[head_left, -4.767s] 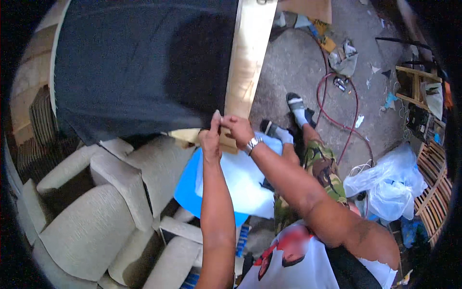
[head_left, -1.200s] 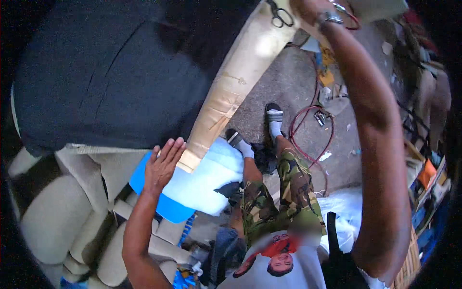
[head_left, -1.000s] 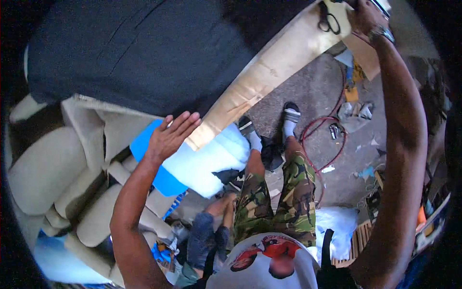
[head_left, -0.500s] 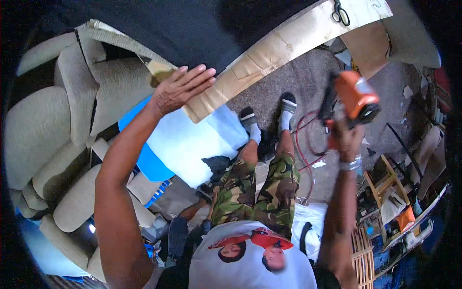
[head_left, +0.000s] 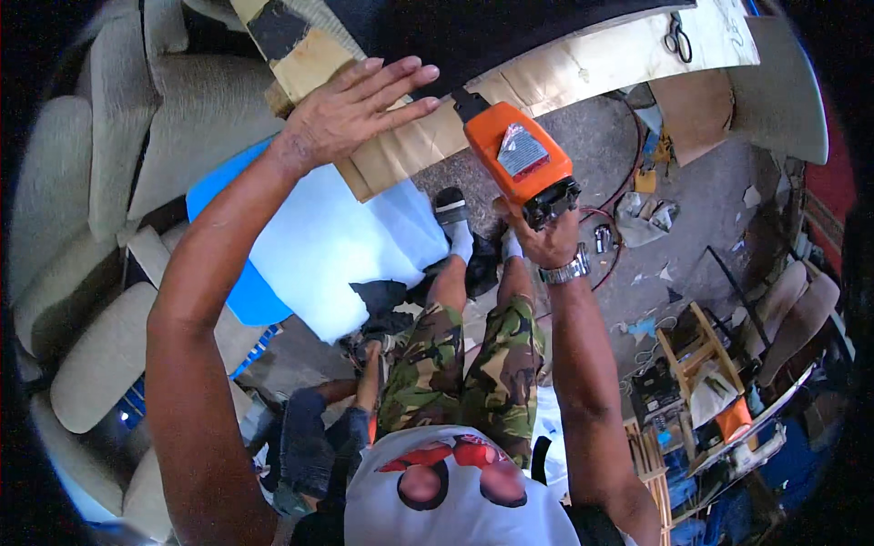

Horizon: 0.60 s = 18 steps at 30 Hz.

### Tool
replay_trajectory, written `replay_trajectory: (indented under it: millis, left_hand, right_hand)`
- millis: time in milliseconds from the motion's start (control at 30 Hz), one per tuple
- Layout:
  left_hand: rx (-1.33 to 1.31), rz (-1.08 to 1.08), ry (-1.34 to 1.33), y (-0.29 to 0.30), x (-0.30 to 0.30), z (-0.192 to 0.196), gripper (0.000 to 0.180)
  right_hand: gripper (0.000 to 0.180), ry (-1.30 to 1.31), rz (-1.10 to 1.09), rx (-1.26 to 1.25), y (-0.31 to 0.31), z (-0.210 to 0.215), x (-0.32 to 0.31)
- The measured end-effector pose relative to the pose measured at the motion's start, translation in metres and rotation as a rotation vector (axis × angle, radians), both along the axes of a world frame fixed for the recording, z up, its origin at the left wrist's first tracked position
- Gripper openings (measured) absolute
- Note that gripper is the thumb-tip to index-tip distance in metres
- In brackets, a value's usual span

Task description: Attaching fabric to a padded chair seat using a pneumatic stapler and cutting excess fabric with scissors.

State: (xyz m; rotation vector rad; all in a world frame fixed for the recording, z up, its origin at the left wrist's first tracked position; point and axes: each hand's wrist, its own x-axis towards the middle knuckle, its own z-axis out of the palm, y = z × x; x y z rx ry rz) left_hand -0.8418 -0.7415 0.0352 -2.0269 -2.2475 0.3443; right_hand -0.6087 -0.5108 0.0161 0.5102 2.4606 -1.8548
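Note:
My left hand (head_left: 360, 109) lies flat with its fingers stretched out, at the edge of a black fabric (head_left: 455, 32) that covers a padded, curved piece. Brown paper or card (head_left: 401, 155) sticks out from under that edge. In my right hand (head_left: 549, 241) is an orange air staple gun (head_left: 519, 150), gripped by its handle. The gun's dark nose is at the fabric's edge, just right of my left fingertips; whether it touches cannot be made out. A pair of black-handled scissors (head_left: 677, 38) rests on the pale strip at the far right.
Beige sofa cushions (head_left: 205, 136) crowd the left side. White padding (head_left: 337, 246) sits on a blue sheet (head_left: 214, 187). A red hose (head_left: 628, 187) runs over the floor. Wooden frames (head_left: 701, 364) and clutter stand at right. A person in dark clothing (head_left: 309, 446) is low left.
My right hand has swung the staple gun leftward, up to the fabric's edge beside my left hand. The left hand stays flat, and the whole view has shifted slightly.

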Motion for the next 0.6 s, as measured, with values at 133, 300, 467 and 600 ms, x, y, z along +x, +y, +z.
replay_trajectory:
  millis: [133,300,467,600]
  left_hand:
    - [-0.019,0.012,-0.032,-0.008,-0.002,-0.007,0.069]
    - [-0.013,0.021,0.001,-0.015,-0.001,-0.01,0.072]
    - [0.004,-0.015,0.006,-0.013,-0.006,-0.018,0.071]
    - [-0.019,0.002,0.013,-0.021,-0.001,-0.012,0.07]
  right_hand:
    - [0.029,0.079,0.132,0.235,0.012,-0.029,0.0]
    - [0.03,0.126,0.192,0.299,0.014,-0.026,-0.013]
    - [0.034,0.083,0.108,0.292,0.01,-0.04,-0.017]
    - [0.036,0.099,0.156,0.325,0.006,-0.033,-0.02]
